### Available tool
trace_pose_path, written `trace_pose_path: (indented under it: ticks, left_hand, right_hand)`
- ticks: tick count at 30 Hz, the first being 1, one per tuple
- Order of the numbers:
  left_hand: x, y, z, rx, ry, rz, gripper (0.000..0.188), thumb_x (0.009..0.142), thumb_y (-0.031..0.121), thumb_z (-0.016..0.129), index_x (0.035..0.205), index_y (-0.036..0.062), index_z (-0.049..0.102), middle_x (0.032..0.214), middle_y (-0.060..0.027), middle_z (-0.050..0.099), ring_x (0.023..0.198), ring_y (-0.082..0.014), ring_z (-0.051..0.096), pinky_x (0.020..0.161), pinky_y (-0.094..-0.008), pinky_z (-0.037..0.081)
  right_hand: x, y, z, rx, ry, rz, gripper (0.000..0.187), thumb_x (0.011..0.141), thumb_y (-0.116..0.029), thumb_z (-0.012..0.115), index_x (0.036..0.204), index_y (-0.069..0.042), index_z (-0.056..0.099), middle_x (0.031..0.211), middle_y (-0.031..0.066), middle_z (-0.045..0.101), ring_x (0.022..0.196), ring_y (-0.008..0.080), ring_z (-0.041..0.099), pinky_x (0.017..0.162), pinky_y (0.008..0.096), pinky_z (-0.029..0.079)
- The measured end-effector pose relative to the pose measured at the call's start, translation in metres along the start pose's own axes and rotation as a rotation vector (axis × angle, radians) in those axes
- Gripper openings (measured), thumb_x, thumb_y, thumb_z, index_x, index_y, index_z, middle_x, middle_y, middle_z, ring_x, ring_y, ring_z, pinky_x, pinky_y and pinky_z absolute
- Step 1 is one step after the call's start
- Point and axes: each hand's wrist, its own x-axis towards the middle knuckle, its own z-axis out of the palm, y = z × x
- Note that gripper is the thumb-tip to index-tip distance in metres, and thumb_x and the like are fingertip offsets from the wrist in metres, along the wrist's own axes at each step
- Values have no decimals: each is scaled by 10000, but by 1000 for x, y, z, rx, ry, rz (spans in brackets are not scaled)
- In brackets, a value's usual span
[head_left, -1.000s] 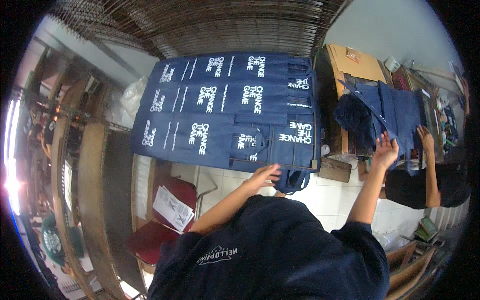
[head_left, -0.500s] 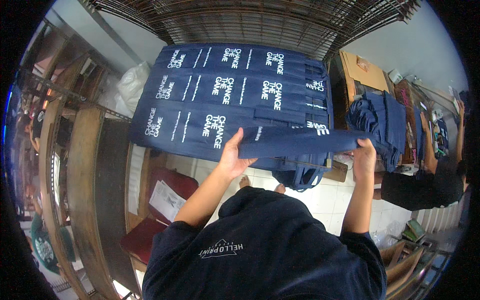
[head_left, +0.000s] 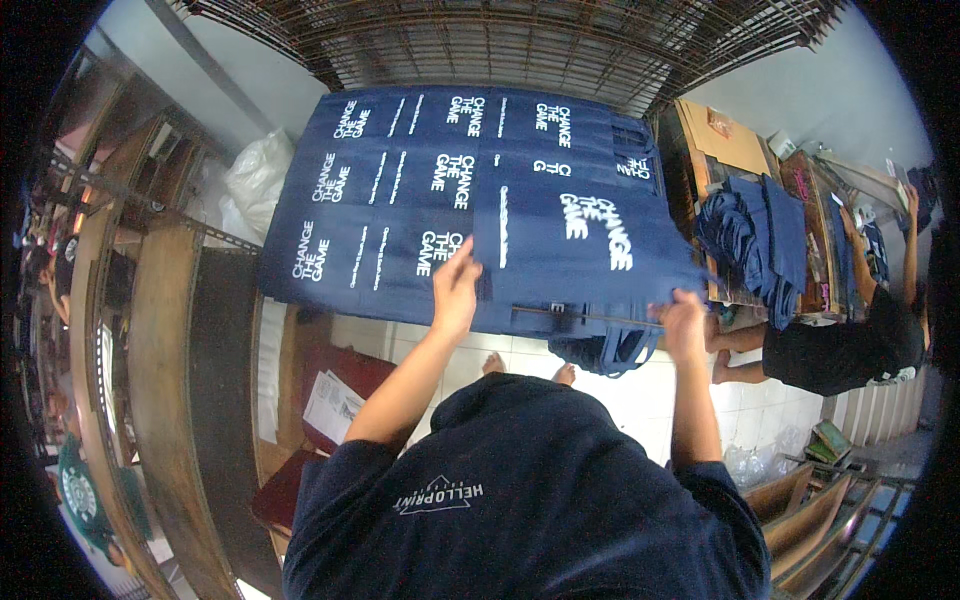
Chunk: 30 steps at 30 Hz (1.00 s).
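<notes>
A navy tote bag [head_left: 540, 235] with white lettering is spread in the air over the near right of a table layered with similar printed navy bags [head_left: 345, 205]. Its left edge is pinched by my left hand [head_left: 455, 298], the fingers pointing away from me. My right hand [head_left: 684, 325], slightly smeared by motion, is closed on the near right corner. The bag's right side is blurred too. Beneath it, part of the row of laid-out bags is hidden. Dark straps [head_left: 610, 352] hang below the table's near edge.
Wire racks [head_left: 480, 50] rise behind the table. On the right, a stack of navy fabric [head_left: 755, 235] lies by a cardboard sheet [head_left: 728, 140]; a co-worker in black [head_left: 850, 345] reaches over another table. A dark red chair [head_left: 345, 365] with papers stands at left, near wooden shelving [head_left: 165, 330].
The tote bag, narrow and folded-looking between my hands before, has opened out flat away from me, showing its lettering. My right hand has moved left and nearer to me.
</notes>
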Motion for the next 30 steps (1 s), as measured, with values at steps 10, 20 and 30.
trace_pose_path:
  ticks: [10,20,30]
  left_hand:
    - [-19,-129,-54,715,11,58,247,780,112,610,1014,33,606,782,-111,645,631,-176,614,587,-294,478]
    - [-14,-119,-56,782,-3,118,247,719,57,589,959,24,638,841,-172,626,670,-259,620,613,-333,481]
    - [-18,-112,-57,834,18,183,236,725,59,590,953,19,638,641,-154,590,613,-278,576,683,-356,464]
  right_hand:
    - [-5,168,-40,-100,342,435,198,766,-87,597,928,-35,496,753,89,544,669,212,591,579,310,478]
    - [-5,166,-26,-134,315,374,302,807,-20,553,1075,-23,411,918,122,559,750,236,614,656,328,514]
    - [1,168,-26,-183,269,412,321,811,-14,538,1096,-13,389,957,113,559,789,243,621,701,346,509]
